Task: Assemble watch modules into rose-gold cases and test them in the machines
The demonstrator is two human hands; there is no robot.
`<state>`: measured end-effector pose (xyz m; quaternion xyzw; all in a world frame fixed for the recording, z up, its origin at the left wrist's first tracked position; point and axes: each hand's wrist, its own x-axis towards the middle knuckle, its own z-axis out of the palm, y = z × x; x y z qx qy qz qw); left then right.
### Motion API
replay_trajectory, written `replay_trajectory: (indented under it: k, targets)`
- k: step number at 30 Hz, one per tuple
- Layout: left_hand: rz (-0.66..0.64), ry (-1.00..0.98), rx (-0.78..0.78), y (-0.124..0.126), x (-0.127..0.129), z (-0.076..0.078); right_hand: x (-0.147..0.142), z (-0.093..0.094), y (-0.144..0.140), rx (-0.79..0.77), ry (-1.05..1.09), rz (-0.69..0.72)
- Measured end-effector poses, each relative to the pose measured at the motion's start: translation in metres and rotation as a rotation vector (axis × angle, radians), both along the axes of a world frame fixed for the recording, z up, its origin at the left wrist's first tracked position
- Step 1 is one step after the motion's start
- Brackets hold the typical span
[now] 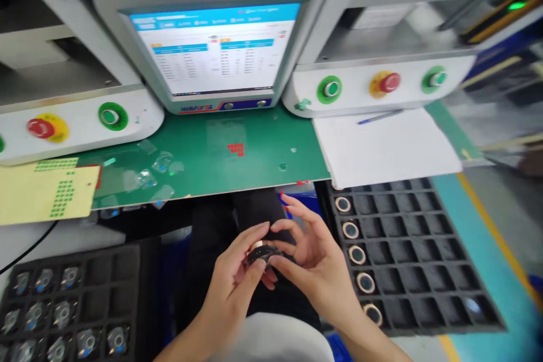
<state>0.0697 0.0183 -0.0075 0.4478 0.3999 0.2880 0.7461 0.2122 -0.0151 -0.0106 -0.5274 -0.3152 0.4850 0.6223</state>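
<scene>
Both my hands meet low in the middle of the view, over my lap. My left hand (232, 283) and my right hand (313, 254) together pinch a small round black ring-shaped part (262, 251) with a pale rim. At my right a black compartment tray (424, 271) holds several round gold-rimmed parts (357, 254) in its left column. At my left a second black tray (102, 271) holds several wrapped parts (55, 311) with blue spots.
A green mat (254, 153) lies ahead under a monitor (214, 48). White panels with green and red buttons (389, 82) flank it. White paper (382, 150) with a pen lies right, a yellow sticker sheet (42, 189) left, clear film scraps (148, 175) between.
</scene>
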Motion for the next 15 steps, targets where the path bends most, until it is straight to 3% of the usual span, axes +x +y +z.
replay_trajectory:
  k: [4, 8, 12, 15]
  targets:
    - [-0.128, 0.201, 0.090, -0.002, 0.021, -0.012, 0.039, -0.020, -0.039, -0.078, -0.259, -0.277]
    - [-0.292, 0.347, 0.254, 0.002, 0.037, -0.021, 0.107, -0.078, -0.066, -0.283, -0.744, -0.603]
    - [-0.358, 0.490, 0.377, 0.000, 0.042, -0.025, 0.181, -0.138, -0.053, -0.414, -0.868, -0.708]
    - [-0.308, 0.573, 0.434, -0.007, 0.038, -0.028, 0.220, -0.163, -0.024, -0.496, -0.929, -0.718]
